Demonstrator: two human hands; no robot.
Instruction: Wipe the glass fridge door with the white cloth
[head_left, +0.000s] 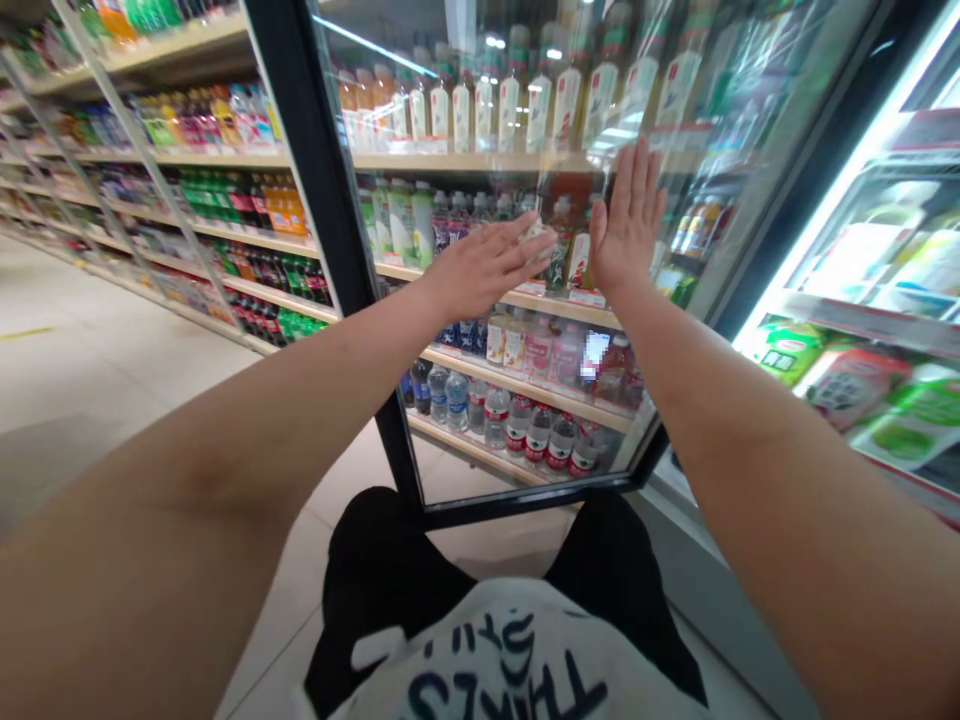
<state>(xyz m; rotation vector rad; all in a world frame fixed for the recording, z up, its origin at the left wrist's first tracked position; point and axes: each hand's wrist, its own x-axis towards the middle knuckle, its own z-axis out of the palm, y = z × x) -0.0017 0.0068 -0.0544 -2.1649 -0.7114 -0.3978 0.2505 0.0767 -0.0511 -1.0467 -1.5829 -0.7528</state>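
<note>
A glass door [465, 487] in a black frame stands swung open in front of me. My left hand [491, 262] is up at the glass, palm turned toward it, with its fingers over a small crumpled white tissue [537, 230]. Most of the tissue is hidden behind the fingers. Just to the right, my right hand [628, 225] lies flat against the pane, fingers stretched upward and holding nothing.
Through the glass, shelves of bottled drinks [538, 432] show. More drink shelves [247, 225] run along the left. At the right is a lit cooler with packaged goods [855, 380]. Pale floor tiles [112, 350] lie at the left, and my black-clad knees [375, 570] are below the door.
</note>
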